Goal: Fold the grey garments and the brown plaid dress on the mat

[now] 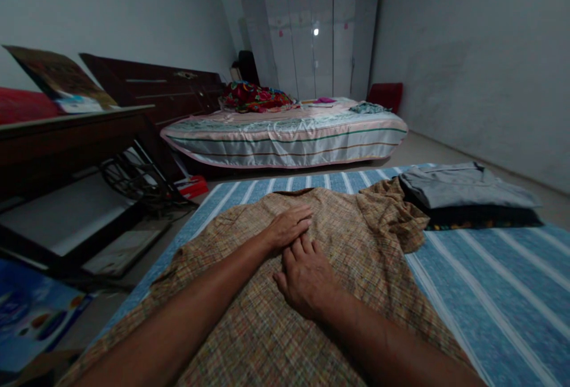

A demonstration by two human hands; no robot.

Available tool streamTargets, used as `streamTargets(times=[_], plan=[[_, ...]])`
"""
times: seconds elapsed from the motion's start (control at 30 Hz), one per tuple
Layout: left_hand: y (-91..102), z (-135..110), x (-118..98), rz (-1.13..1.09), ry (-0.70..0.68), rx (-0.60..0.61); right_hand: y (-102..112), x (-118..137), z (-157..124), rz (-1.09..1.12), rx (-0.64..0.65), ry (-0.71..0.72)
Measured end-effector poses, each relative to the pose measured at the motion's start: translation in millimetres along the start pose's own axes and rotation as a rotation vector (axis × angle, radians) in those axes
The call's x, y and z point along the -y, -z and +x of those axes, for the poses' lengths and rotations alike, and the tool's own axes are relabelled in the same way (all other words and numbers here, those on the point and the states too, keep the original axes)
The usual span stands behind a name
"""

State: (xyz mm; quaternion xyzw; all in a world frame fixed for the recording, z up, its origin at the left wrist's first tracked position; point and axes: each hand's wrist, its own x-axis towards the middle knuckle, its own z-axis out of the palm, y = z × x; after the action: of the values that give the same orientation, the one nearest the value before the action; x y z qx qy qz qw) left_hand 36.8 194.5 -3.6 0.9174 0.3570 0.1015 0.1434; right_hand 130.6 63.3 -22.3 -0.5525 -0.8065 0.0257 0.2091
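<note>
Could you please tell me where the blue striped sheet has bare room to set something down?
The striped sheet is bare right of the plaid shirt, nearer than the folded clothes; a narrow strip lies beyond the shirt. Crowded is the middle, where left hand and right hand rest.

Dim light, small glare on wardrobe (pixel 303 48), stretched edges

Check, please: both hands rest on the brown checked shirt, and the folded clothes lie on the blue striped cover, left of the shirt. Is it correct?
Not left: the head view shows the folded clothes to the right of the brown checked shirt. The left hand and right hand do rest on it, and the clothes lie on the blue striped cover.
</note>
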Motion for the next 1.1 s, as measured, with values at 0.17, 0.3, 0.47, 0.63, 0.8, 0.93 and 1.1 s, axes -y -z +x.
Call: streamTargets(times=[0.17,0.3,0.47,0.63,0.8,0.93,1.1], plan=[[-10.0,14.3,4.4,0.026,0.039,0.105,1.1,-0.3,0.6,-0.016,-0.001,0.000],[-13.8,14.4,8.4,0.040,0.038,0.111,2.7,0.7,-0.1,-0.002,-0.017,0.000],[-7.1,9.7,0.9,0.013,0.044,0.001,1.9,2.5,-2.8,0.018,-0.061,-0.005],[-6.6,19.7,-6.3,-0.088,0.110,-0.174,6.4,1.9,0.1,0.036,-0.099,-0.005],[-21.4,23.7,-10.2,-0.125,0.197,-0.287,32.3,-22.4,10.4,0.137,-0.020,-0.236],[-32.8,9.0,-26.6,-0.107,0.144,-0.293,52.6,-67.4,21.0,0.138,-0.005,-0.379],[-39.4,-7.1,-43.0,0.080,0.114,-0.110,50.6,-126.9,35.9,0.107,0.012,-0.398]])
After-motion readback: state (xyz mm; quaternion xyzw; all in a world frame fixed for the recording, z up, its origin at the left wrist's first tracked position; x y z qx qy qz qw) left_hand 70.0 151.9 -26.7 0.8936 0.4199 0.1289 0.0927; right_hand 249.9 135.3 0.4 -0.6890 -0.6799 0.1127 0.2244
